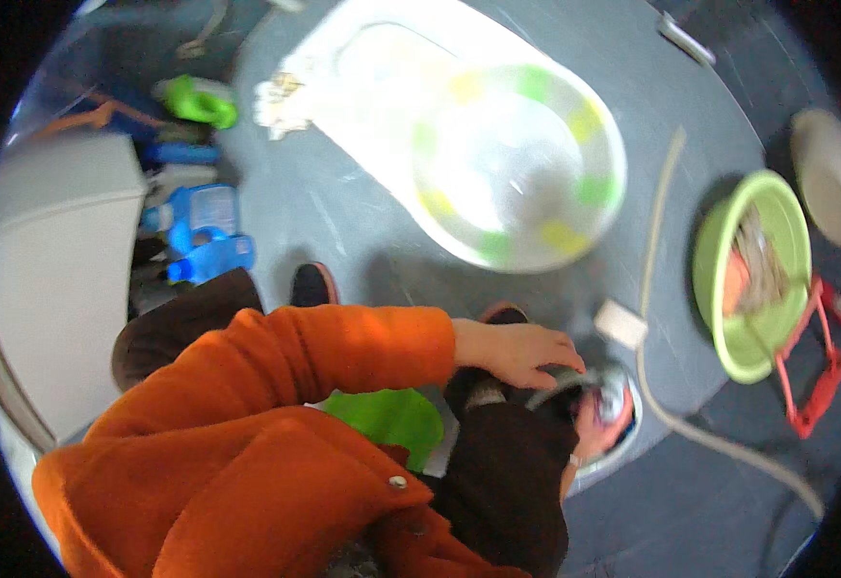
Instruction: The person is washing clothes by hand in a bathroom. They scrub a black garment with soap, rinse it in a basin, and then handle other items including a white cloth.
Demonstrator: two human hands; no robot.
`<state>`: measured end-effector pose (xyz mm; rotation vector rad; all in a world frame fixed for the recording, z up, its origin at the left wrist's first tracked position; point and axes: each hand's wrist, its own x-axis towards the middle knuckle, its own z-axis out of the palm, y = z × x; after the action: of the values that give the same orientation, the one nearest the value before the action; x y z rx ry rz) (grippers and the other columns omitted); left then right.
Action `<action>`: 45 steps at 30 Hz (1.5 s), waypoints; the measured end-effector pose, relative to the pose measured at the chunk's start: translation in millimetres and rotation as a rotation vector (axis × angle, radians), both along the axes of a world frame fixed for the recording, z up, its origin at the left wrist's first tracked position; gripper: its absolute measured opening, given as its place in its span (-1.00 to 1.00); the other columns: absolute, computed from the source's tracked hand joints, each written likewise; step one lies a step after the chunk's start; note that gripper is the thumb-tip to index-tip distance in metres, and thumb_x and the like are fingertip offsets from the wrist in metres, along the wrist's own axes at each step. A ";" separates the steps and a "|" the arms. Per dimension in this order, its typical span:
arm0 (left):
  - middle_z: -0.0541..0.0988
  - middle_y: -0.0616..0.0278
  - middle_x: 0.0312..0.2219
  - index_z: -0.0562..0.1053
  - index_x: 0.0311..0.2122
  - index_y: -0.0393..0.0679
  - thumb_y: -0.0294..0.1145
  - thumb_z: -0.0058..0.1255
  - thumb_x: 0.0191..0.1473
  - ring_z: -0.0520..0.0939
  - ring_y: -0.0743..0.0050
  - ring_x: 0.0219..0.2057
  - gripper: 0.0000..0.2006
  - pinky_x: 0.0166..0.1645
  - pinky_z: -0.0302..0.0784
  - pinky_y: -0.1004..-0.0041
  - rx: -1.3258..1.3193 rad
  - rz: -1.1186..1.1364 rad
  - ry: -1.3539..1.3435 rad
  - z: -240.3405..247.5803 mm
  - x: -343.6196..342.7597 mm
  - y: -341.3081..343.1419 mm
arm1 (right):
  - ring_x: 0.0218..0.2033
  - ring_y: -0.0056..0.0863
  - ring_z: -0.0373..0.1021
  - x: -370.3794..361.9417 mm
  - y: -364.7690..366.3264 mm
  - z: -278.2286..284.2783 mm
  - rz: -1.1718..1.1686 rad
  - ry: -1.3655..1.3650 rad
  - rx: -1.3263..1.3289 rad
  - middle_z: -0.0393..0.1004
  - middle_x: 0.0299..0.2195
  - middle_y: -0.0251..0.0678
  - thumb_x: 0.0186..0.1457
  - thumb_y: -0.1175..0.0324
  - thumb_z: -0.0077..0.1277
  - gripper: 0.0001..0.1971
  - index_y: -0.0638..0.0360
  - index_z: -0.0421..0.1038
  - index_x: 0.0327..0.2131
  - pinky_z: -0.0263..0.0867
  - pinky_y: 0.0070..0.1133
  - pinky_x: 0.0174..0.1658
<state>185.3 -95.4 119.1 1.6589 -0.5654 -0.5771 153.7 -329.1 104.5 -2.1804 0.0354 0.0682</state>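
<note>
My left hand (528, 355), in an orange sleeve, reaches across my body over a small round pail (635, 424). Its fingers are outstretched and hold nothing that I can see. Inside that pail is my right hand (595, 429), fingers curled around a blurred greyish, shiny thing (614, 397) that I cannot make out. My dark trouser leg covers the near side of the pail. Ahead on the grey floor, a round white basin (427, 164) with green and yellow patches on its wall overlaps a long white tub (343, 130).
A white block (621, 326) with a pale cable (666, 193) lies beside the pail. To the right stand a green basin (712, 279) holding cloth and a red-handled item (818, 393). Blue bottles (213, 258) and a white cabinet (64, 279) are at left.
</note>
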 end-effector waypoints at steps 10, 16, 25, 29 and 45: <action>0.33 -0.14 -0.11 0.18 0.01 -0.43 -0.43 0.01 -0.10 0.41 0.02 -0.12 -0.46 -0.19 0.46 0.26 0.883 1.551 0.305 -72.6 -30.4 236.9 | -0.22 -0.01 0.35 -22.1 -106.4 -79.8 -0.020 0.573 -0.410 0.40 -0.23 0.09 -0.18 0.22 0.02 -0.39 0.39 0.21 -0.04 0.24 -0.33 -0.12; 0.36 -0.10 -0.18 0.12 -0.02 -0.57 -0.55 -0.13 0.01 0.49 0.27 -0.30 -0.56 -0.45 0.56 0.50 0.180 1.375 0.866 -74.1 2.3 205.4 | -0.07 0.00 0.24 -22.4 -50.5 -28.8 -0.079 0.521 -0.914 0.25 -0.04 0.01 -0.18 0.00 0.15 -0.27 0.10 0.17 0.06 0.22 -0.23 -0.07; 0.40 -0.12 -0.27 0.15 -0.09 -0.63 -0.57 -0.12 0.00 0.49 0.30 -0.36 -0.60 -0.47 0.51 0.50 0.005 1.294 0.801 -61.1 53.6 177.0 | -0.02 -0.03 0.16 25.6 -0.2 -14.6 0.195 -0.125 -0.601 0.22 -0.04 0.02 -0.04 0.28 0.02 -0.56 0.21 0.29 -0.05 0.09 -0.26 0.04; 0.40 -0.11 -0.28 0.18 -0.11 -0.56 -0.56 -0.11 0.00 0.49 0.29 -0.38 -0.64 -0.45 0.50 0.48 0.007 1.313 0.805 -76.1 85.5 163.5 | -0.01 0.00 0.15 83.3 65.2 -11.2 0.404 -0.198 -0.470 0.20 -0.01 0.03 -0.11 0.41 0.05 -0.53 0.20 0.29 -0.04 0.08 -0.26 0.05; 0.37 -0.01 -0.07 0.12 0.11 -0.26 -0.35 -0.06 0.01 0.51 0.27 -0.17 -0.45 -0.10 0.46 0.30 0.039 1.039 0.307 -123.5 165.4 234.7 | -0.24 -0.41 0.40 255.2 229.6 -70.2 0.879 -0.204 -1.217 0.43 -0.23 -0.40 0.00 0.35 -0.13 -0.40 0.01 0.02 0.17 0.31 -0.34 -0.19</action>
<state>350.7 139.3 -4.4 1.6040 0.5377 -0.0547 408.9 -99.5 34.3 -3.1909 -1.3021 0.4021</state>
